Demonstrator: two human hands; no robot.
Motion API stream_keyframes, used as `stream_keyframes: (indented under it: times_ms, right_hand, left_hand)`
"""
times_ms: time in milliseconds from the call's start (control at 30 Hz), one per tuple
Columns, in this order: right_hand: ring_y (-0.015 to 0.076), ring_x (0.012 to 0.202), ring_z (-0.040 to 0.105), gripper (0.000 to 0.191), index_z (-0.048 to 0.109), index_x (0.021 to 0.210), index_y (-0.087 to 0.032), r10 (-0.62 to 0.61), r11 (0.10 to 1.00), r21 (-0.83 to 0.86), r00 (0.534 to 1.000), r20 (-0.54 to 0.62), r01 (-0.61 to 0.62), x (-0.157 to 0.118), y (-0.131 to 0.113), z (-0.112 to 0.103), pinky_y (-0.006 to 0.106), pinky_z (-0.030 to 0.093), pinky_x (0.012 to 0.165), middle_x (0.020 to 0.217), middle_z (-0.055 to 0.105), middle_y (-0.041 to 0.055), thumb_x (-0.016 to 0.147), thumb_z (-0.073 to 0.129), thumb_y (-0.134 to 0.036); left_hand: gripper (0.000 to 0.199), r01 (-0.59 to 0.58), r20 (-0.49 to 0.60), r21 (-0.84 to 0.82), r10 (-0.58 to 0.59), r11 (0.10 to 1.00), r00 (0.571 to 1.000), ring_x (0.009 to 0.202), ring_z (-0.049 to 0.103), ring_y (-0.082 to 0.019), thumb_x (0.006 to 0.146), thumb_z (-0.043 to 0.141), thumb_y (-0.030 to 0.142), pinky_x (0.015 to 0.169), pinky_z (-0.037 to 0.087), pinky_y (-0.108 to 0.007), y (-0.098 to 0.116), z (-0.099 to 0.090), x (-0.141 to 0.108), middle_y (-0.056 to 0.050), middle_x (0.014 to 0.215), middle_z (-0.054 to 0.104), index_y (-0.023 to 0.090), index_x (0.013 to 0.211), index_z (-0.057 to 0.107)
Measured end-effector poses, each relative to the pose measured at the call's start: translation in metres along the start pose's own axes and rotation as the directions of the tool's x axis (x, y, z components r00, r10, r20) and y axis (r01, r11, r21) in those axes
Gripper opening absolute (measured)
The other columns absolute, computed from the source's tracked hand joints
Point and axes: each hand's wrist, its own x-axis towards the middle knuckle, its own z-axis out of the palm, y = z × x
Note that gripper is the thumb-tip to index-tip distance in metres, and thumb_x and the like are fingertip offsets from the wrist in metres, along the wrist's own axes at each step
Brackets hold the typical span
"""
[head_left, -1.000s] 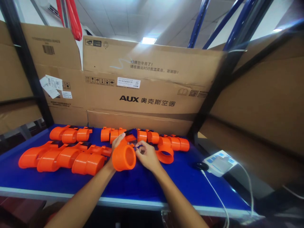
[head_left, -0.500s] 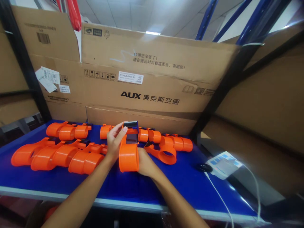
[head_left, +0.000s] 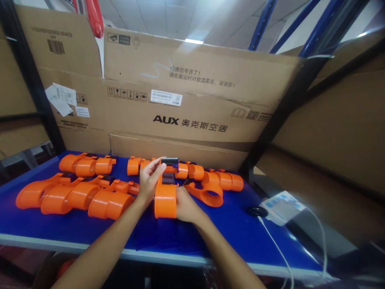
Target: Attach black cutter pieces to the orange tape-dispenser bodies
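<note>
Up in front of me is an orange tape dispenser (head_left: pixel 165 201), its round body toward me and its dark blue and black head (head_left: pixel 170 161) at the top. My left hand (head_left: pixel 149 180) grips it by the head end, thumb on the near side and fingers behind. At the right side of the round body, my right hand (head_left: pixel 185 204) holds on, its fingertips mostly hidden behind the orange plastic. Just right of that hand, another orange tape dispenser (head_left: pixel 212 197) lies on the blue tabletop (head_left: pixel 180 241) with its ring opening showing.
Several more orange tape dispensers (head_left: pixel 84 195) lie in rows at the left, others (head_left: pixel 224 180) along the back. A white device (head_left: pixel 284 206) with a cable and a black oval object (head_left: pixel 258 211) sit at the right. A cardboard wall (head_left: pixel 192 104) stands behind the table.
Both hands and the held tape dispenser have shifted slightly to the right. Its head has tipped a little and sits lower. The dispensers on the table stay where they were.
</note>
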Motion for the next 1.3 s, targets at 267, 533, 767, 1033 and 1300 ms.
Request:
stream_keyframes:
  times_ms: [267,533,767,1033,1300]
  right_hand:
    - [0.0345,0.127,0.051,0.064,0.064,0.127,-0.023,-0.217,0.899,-0.299,0.918,0.332,0.321,-0.009,-0.009,-0.009,0.050,0.038,0.109,0.138,0.060,0.0117,0.072,0.082,-0.053]
    - [0.0319,0.115,0.062,0.079,0.064,0.131,-0.028,-0.174,0.926,-0.239,0.893,0.415,0.292,-0.012,-0.017,0.007,0.041,0.047,0.099,0.132,0.066,0.0099,0.064,0.083,-0.065]
    - [0.0343,0.123,0.054,0.082,0.057,0.138,-0.027,-0.194,0.900,-0.310,0.920,0.341,0.305,-0.013,-0.013,0.004,0.046,0.039,0.106,0.144,0.056,0.0111,0.069,0.081,-0.063]
    - [0.0251,0.096,0.061,0.016,0.070,0.097,-0.021,-0.150,0.935,-0.331,0.988,-0.038,0.129,-0.002,0.006,-0.023,0.039,0.048,0.088,0.097,0.070,0.0081,0.092,0.054,-0.021]
    - [0.0196,0.069,0.064,0.043,0.063,0.128,-0.019,-0.030,0.988,-0.147,0.871,-0.490,-0.049,0.004,0.024,-0.022,0.032,0.053,0.066,0.095,0.074,0.0082,0.091,0.064,-0.042]
  left_hand:
    - [0.041,-0.017,0.001,0.004,0.017,1.000,1.000,0.106,0.070,-0.027,0.077,0.078,0.041,0.096,0.051,-0.037,0.006,0.003,0.001,-0.012,0.114,0.075,0.016,0.110,0.075]
    - [0.042,-0.017,-0.018,0.000,0.017,1.000,1.000,0.110,0.069,-0.028,0.076,0.080,0.039,0.098,0.050,-0.037,0.007,0.005,0.001,-0.013,0.114,0.075,0.016,0.110,0.076]
    - [0.043,-0.011,0.017,0.019,0.011,1.000,1.000,0.097,0.071,-0.024,0.075,0.080,0.041,0.088,0.054,-0.034,0.003,0.002,0.004,-0.010,0.107,0.076,0.017,0.110,0.075]
    - [0.045,-0.001,0.003,0.050,0.001,0.999,1.000,0.069,0.066,-0.016,0.075,0.079,0.043,0.062,0.051,-0.025,0.005,0.005,0.012,-0.007,0.090,0.074,0.016,0.110,0.074]
    - [0.043,0.071,0.094,0.087,-0.079,0.994,0.992,0.045,0.054,-0.008,0.076,0.077,0.045,0.045,0.041,-0.023,-0.009,0.002,-0.002,0.000,0.079,0.066,0.018,0.109,0.069]
